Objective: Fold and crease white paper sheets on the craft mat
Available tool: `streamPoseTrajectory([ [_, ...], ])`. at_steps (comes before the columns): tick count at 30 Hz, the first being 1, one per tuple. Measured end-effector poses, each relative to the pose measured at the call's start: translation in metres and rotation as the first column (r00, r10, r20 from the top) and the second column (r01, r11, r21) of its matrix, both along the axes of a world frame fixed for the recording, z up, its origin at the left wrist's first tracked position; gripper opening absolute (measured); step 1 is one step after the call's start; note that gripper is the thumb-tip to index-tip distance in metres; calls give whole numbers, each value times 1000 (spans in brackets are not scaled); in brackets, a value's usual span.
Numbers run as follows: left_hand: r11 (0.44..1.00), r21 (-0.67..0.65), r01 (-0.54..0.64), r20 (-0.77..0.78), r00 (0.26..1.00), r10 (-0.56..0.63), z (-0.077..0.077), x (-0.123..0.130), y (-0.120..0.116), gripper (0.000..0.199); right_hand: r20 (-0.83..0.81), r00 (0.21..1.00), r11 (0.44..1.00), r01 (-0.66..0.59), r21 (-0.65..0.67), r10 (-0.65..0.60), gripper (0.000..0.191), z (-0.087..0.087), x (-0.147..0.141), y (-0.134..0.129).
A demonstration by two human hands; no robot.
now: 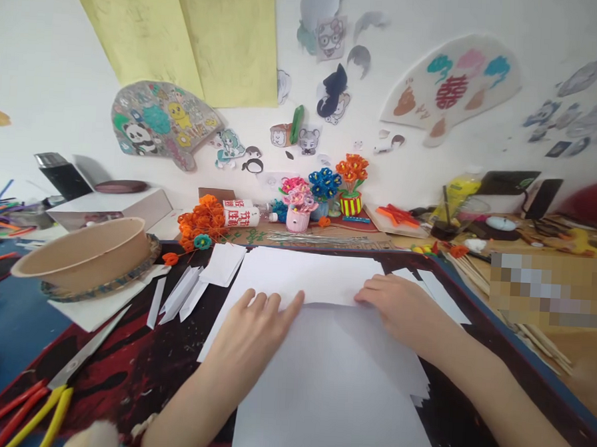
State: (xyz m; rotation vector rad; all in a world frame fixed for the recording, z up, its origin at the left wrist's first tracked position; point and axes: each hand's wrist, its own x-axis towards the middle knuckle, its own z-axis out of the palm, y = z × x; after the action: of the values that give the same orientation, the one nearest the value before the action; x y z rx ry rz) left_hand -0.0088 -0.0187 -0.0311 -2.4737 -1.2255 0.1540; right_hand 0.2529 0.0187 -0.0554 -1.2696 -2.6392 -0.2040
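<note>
Several white sheets of paper [320, 385] lie stacked unevenly on the dark mat in front of me. Across their far part runs a brighter paper band [316, 274] whose near edge bows up slightly. My left hand [253, 328] rests on the left of this paper, palm down, fingers apart, index fingertip near the band's edge. On the right, my right hand [399, 305] has its fingers together and pinches the band's near edge. Small folded white paper pieces [185, 291] lie left of the stack. Both thumbs are mostly hidden.
Scissors [60, 384] with red and yellow handles lie at lower left, near a round tan basket [91, 253]. Along the wall stand orange flowers [203, 222], a pink pot [297, 218] and a yellow bottle [455, 192]. Thin wooden sticks [542, 346] lie at right.
</note>
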Motion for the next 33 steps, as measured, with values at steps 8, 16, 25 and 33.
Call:
streamPoseTrajectory([
  [8, 990, -10, 142, 28, 989, -142, -26, 7, -1, 49, 81, 987, 972, -150, 182, 137, 58, -19, -45, -23],
  [16, 976, -185, -112, 19, 993, 117, -16, 10, -9, 55, 74, 994, 984, -94, 153, 83, 59, -42, -54, -36],
  [25, 945, -101, -310, 93, 943, 319, -19, 2, -19, 48, 72, 925, 912, 351, 212, -373, 39, -44, -49, -34],
  [33, 937, -195, -289, 66, 950, 306, 9, 29, 0, 28, 19, 1000, 959, -26, 282, 21, 49, -50, -66, -28],
])
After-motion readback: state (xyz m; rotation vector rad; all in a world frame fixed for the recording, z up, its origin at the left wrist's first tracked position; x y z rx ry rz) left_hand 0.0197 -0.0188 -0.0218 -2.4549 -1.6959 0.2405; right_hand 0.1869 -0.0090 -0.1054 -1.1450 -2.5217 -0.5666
